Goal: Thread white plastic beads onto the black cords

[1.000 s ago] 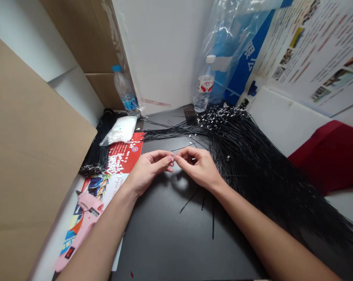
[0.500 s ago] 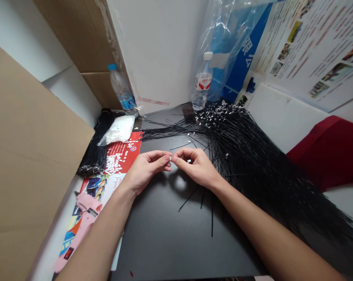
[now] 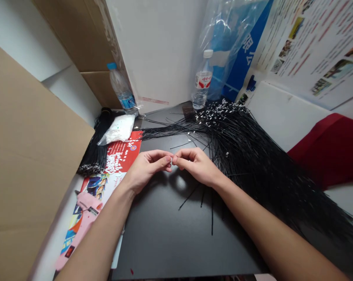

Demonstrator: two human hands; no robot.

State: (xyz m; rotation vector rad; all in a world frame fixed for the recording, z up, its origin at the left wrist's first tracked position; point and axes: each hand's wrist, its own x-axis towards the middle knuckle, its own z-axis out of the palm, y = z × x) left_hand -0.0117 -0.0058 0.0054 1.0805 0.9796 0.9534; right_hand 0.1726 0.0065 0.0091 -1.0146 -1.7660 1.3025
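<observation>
Over the middle of the dark table, my left hand [image 3: 149,168] pinches a tiny white plastic piece [image 3: 172,159] between thumb and forefinger. My right hand [image 3: 199,167] is closed in a pinch, its fingertips meeting the left ones at that piece. Whatever the right fingers grip is too small and covered to make out. Just to the right lies a big heap of thin black wires [image 3: 252,156], many with small white ends. Loose white pieces [image 3: 114,163] are scattered on a red printed sheet [image 3: 129,156] left of my hands.
A pink glue gun [image 3: 87,212] lies beside my left forearm. Behind it are a tied black wire bundle [image 3: 96,144] and a plastic bag of white pieces [image 3: 119,128]. Two water bottles [image 3: 122,91] [image 3: 202,84] stand at the back. Cardboard [image 3: 32,136] borders the left side.
The fingertips of both hands have come closer together around the white piece. Otherwise the hands and the things on the table stay where they were.
</observation>
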